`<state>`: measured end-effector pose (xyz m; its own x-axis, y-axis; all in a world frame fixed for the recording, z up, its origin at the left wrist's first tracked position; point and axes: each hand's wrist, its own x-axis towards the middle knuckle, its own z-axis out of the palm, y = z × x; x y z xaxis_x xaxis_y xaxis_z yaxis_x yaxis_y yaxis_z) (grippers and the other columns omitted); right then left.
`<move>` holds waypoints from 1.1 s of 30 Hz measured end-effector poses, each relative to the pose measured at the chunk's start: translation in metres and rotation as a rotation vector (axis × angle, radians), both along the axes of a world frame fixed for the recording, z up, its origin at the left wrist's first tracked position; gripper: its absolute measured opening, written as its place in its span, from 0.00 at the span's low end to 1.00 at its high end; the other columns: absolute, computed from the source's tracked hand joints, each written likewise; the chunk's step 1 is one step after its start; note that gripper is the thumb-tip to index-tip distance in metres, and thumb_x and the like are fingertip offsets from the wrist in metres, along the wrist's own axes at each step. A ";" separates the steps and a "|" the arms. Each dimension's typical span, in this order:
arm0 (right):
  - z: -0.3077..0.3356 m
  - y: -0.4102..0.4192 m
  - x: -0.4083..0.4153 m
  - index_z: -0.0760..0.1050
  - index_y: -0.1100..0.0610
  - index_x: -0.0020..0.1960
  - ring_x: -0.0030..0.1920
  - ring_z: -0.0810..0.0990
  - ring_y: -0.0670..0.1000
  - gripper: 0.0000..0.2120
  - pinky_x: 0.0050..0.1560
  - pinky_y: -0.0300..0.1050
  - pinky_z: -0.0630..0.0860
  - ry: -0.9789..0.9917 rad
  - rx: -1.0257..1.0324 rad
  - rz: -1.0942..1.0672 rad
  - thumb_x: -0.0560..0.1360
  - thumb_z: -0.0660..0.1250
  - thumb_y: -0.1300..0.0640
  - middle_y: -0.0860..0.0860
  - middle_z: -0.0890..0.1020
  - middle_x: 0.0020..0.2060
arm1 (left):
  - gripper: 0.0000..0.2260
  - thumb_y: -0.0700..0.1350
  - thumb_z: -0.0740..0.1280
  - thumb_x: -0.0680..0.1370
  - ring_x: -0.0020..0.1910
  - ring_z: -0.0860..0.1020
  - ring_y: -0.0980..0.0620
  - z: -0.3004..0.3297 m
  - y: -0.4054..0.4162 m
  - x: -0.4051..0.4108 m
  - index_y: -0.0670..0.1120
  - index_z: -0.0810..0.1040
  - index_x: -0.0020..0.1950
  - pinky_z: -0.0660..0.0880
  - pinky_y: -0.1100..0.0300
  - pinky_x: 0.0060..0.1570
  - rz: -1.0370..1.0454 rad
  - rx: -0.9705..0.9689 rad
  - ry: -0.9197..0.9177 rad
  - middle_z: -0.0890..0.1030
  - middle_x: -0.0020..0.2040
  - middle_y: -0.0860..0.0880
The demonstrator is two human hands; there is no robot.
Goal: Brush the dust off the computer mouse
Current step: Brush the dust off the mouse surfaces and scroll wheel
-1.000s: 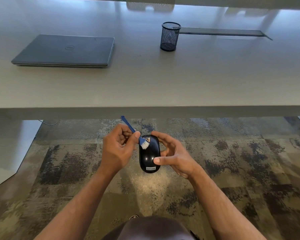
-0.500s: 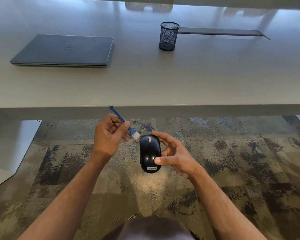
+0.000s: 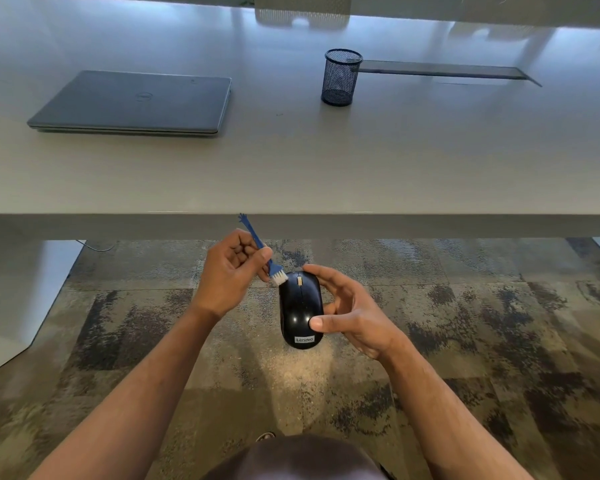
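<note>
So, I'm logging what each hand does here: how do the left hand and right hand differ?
The left hand is fisted, pinching the blue brush; the right hand is spread wider, holding the black mouse between thumb and fingertips. The left hand sits beside the mouse's front; the right hand flanks it. Both are below the desk edge.

1. Cool daylight reaches the pale surface from its far side, leaving a bluish sheen along the far edge.
2. The mesh cup throws only a faint, soft shadow toward the near edge of the surface.
3. Below the near edge of the surface the carpet lies dimmer and warmer, with a brighter patch just under the mouse.
4. Small glare spots shine on the mouse's glossy back.
5. Wide-angle distortion spreads the forearms outward away from the mouse; the carpet looks smeared at the corners.
6. The laptop lid and mouse logo read sharply.
</note>
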<state>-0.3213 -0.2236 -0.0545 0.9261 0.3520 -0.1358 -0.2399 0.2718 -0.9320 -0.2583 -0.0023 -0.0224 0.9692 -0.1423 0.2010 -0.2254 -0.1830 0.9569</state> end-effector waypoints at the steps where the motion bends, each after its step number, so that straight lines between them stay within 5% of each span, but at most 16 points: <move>1: 0.000 0.000 0.000 0.68 0.59 0.74 0.40 0.86 0.51 0.40 0.45 0.48 0.83 0.002 -0.007 -0.004 0.64 0.75 0.72 0.57 0.71 0.72 | 0.06 0.38 0.69 0.77 0.30 0.80 0.46 -0.001 -0.001 0.002 0.38 0.74 0.43 0.79 0.56 0.36 0.013 0.016 0.004 0.81 0.33 0.44; 8: -0.006 -0.003 -0.002 0.69 0.57 0.73 0.40 0.85 0.53 0.42 0.48 0.52 0.83 0.005 0.004 -0.021 0.62 0.78 0.67 0.55 0.72 0.72 | 0.04 0.37 0.68 0.77 0.31 0.81 0.53 0.001 -0.011 -0.001 0.37 0.75 0.47 0.78 0.63 0.35 0.116 -0.034 0.026 0.82 0.36 0.47; 18: -0.003 0.000 -0.003 0.69 0.58 0.73 0.41 0.84 0.57 0.41 0.47 0.52 0.83 -0.016 -0.012 0.049 0.62 0.78 0.67 0.52 0.74 0.71 | 0.04 0.40 0.70 0.77 0.30 0.79 0.46 0.009 -0.014 0.003 0.41 0.76 0.46 0.78 0.56 0.35 -0.067 0.084 0.012 0.81 0.36 0.43; 24: -0.003 0.000 -0.004 0.69 0.56 0.73 0.49 0.80 0.66 0.41 0.55 0.69 0.77 -0.020 -0.023 0.047 0.63 0.78 0.67 0.53 0.73 0.72 | 0.05 0.43 0.70 0.77 0.32 0.81 0.54 0.011 -0.022 0.006 0.47 0.74 0.44 0.78 0.63 0.36 0.012 0.150 0.012 0.81 0.39 0.45; 29: -0.002 -0.003 -0.004 0.70 0.56 0.73 0.43 0.85 0.55 0.41 0.50 0.56 0.83 0.003 -0.012 0.020 0.62 0.78 0.66 0.54 0.73 0.72 | 0.07 0.41 0.69 0.77 0.32 0.82 0.52 0.013 -0.020 0.001 0.49 0.73 0.42 0.79 0.61 0.36 0.073 0.090 -0.017 0.81 0.36 0.48; 33: -0.004 -0.003 -0.003 0.70 0.55 0.73 0.45 0.85 0.57 0.40 0.51 0.57 0.83 -0.004 -0.010 0.026 0.63 0.78 0.67 0.54 0.73 0.72 | 0.05 0.41 0.70 0.76 0.33 0.82 0.49 0.016 -0.020 -0.003 0.48 0.75 0.44 0.79 0.59 0.37 -0.039 0.039 -0.024 0.81 0.37 0.46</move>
<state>-0.3246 -0.2263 -0.0587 0.9173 0.3743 -0.1357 -0.2428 0.2560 -0.9357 -0.2609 -0.0225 -0.0065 0.9578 -0.1876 0.2178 -0.2558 -0.2105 0.9435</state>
